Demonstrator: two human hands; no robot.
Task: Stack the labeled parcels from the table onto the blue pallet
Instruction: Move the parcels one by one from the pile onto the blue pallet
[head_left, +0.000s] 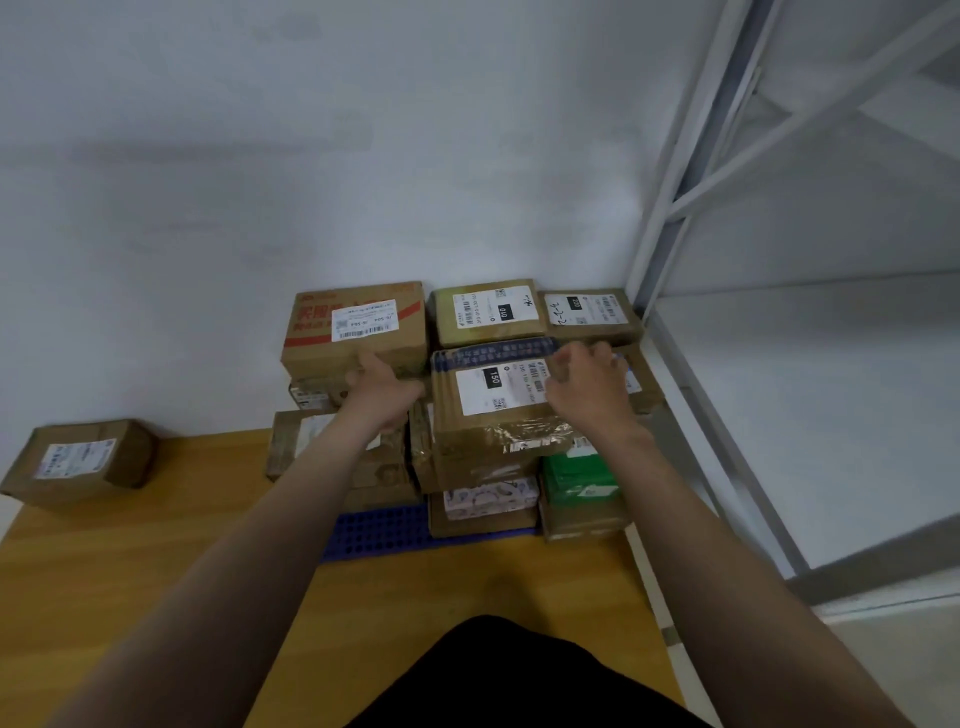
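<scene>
The blue pallet (374, 535) lies beyond the table's far edge, loaded with stacked cardboard parcels. On top of the front stack sits a parcel labelled 150 (491, 415). My left hand (382, 387) lies with straight fingers against that parcel's left side, next to a large red-printed box (358, 332). My right hand (587, 384) has its fingers curled over the parcel's far right corner. Behind it stand parcels marked 010 (488, 312) and 20 (589, 312). One labelled parcel (78, 462) rests on the wooden table (156, 571) at the left.
A white wall backs the stack. A grey metal rack (675, 208) rises close on the right of the pallet. A green parcel (579, 475) and a patterned one (491, 496) sit low in the front stacks.
</scene>
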